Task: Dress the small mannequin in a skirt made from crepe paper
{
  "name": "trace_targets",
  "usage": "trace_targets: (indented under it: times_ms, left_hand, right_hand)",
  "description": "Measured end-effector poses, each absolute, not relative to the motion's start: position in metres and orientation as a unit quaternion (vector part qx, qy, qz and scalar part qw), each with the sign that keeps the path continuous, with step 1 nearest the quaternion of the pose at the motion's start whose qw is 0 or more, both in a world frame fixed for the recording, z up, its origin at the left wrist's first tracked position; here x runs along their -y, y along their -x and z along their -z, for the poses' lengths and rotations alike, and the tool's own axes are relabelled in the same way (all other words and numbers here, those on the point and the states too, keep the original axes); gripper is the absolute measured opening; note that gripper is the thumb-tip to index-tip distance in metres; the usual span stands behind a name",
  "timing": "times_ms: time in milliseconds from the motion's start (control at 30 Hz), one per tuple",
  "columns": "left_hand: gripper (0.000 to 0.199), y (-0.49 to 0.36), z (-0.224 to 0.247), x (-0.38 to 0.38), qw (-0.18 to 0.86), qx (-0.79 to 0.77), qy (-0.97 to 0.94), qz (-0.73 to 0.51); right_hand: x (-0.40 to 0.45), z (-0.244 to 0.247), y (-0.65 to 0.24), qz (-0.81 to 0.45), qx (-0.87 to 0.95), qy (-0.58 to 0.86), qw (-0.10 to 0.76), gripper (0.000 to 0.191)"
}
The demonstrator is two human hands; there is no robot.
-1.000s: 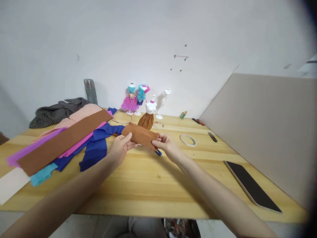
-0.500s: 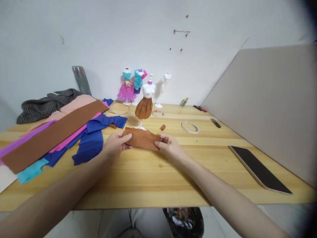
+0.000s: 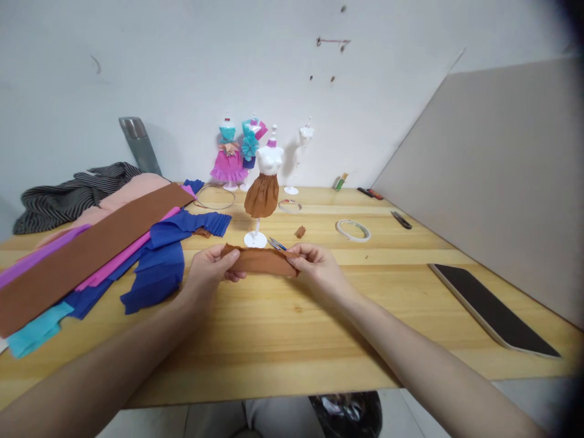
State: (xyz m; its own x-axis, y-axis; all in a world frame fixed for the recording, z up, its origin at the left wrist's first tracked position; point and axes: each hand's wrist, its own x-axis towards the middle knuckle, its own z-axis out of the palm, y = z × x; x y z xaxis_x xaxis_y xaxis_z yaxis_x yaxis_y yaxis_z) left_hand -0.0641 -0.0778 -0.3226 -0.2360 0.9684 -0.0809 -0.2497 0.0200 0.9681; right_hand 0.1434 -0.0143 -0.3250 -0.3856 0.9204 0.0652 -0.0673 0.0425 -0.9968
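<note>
A short strip of brown crepe paper (image 3: 262, 261) is stretched level between my two hands, above the table. My left hand (image 3: 210, 267) pinches its left end, thumb on top. The right end is gripped between the thumb and fingers of my right hand (image 3: 317, 264). Just behind the strip stands a small white mannequin (image 3: 270, 160) on a round base, wearing a gathered brown skirt (image 3: 261, 196) and a magenta neck band. Small scissors (image 3: 276, 244) lie beside its base, partly hidden by the strip and my right hand. A brown scrap (image 3: 300, 232) rests nearby.
Crepe paper strips (image 3: 100, 243) in several colours and a striped cloth (image 3: 77, 194) cover the left side. Dressed mannequins (image 3: 229, 159) stand by the wall. A tape roll (image 3: 353, 230), a cutter knife (image 3: 401, 220) and a dark tablet (image 3: 493, 307) lie at right.
The strip has been tilted and looks narrower, its top edge folded or turned. My view has shifted slightly, showing the scissors and mannequin base more. Both hands keep their hold.
</note>
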Motion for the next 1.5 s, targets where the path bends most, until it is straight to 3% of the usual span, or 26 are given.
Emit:
trace_targets:
  times_ms: [433,867,1133,1500]
  left_hand:
    - [0.037,0.0632,0.3184,0.0803,0.543,-0.488,-0.353,-0.585]
    - [0.028,0.0637,0.3222,0.0811,0.567,-0.456,-0.332,-0.600]
    - [0.036,0.0611,0.3209,0.0824,0.581,-0.465,-0.345,-0.572]
    - [0.033,0.0604,0.3207,0.0826,0.576,-0.486,-0.301,-0.584]
  right_hand:
    - [0.0159,0.3246,-0.1452,-0.658,0.533,0.329,0.417,0.039]
    - [0.0176,0.3230,-0.1450,-0.696,0.475,0.327,0.428,0.028]
    - [0.0180,0.3241,-0.1426,-0.691,0.482,0.344,0.415,0.034]
    - [0.0169,0.3253,-0.1426,-0.671,0.491,0.357,0.425,0.038]
